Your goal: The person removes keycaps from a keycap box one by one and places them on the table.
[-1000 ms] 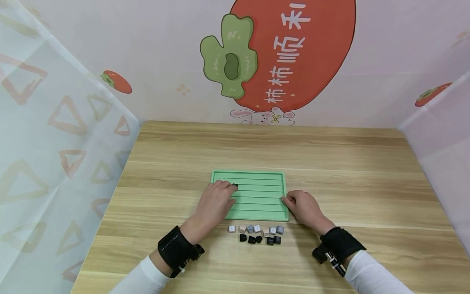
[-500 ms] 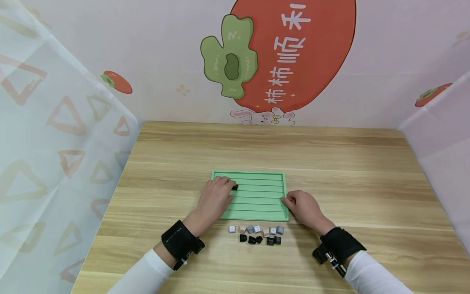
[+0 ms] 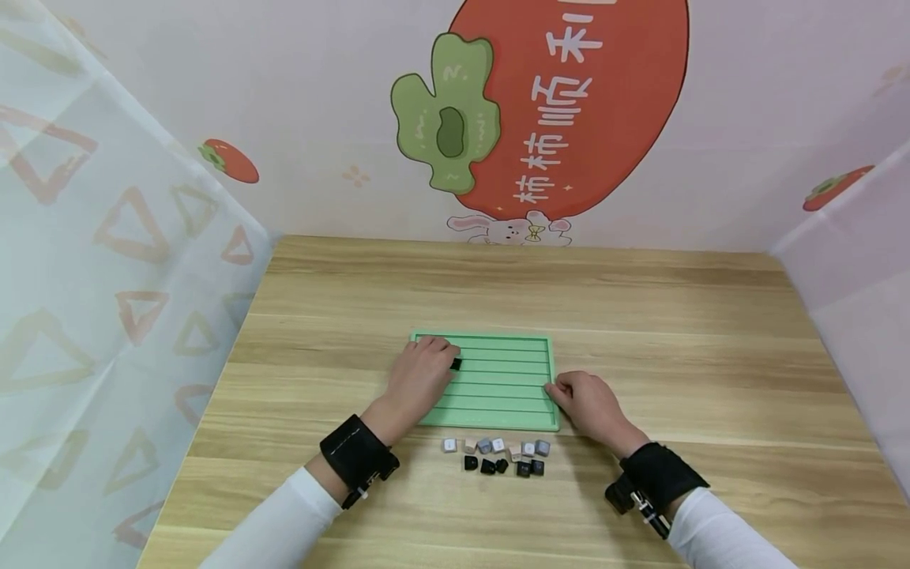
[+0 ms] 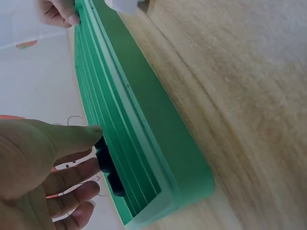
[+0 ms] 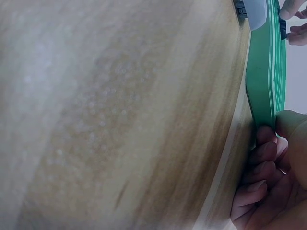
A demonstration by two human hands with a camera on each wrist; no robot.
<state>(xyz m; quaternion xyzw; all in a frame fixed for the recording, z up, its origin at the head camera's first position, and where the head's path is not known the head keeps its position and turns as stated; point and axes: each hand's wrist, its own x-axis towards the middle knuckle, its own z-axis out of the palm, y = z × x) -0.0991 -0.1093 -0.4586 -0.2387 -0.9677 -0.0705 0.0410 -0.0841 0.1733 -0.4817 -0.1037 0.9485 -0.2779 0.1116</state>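
A green tray point(image 3: 508, 379) with parallel ridges lies on the table. Over its left part is my left hand point(image 3: 421, 378), thumb and fingertips pinching a black keycap point(image 3: 456, 364) in one of the upper rows. In the left wrist view the thumb touches the end of a short line of black keycaps point(image 4: 106, 160); the fingers partly hide them. My right hand point(image 3: 588, 401) grips the tray's right edge. The right wrist view has its thumb on the rim and curled fingers point(image 5: 264, 153) against the side.
In front of the tray lie white, beige and grey keycaps point(image 3: 498, 446) in a loose row, with several black keycaps point(image 3: 487, 467) nearer me. A patterned cloth point(image 3: 320, 118) rises behind the wooden table point(image 3: 640, 316) and along both sides.
My left hand has shifted slightly toward the back of the tray, its wrist moving a little right and forward. More of the black keycap shows. The right hand keeps its place.
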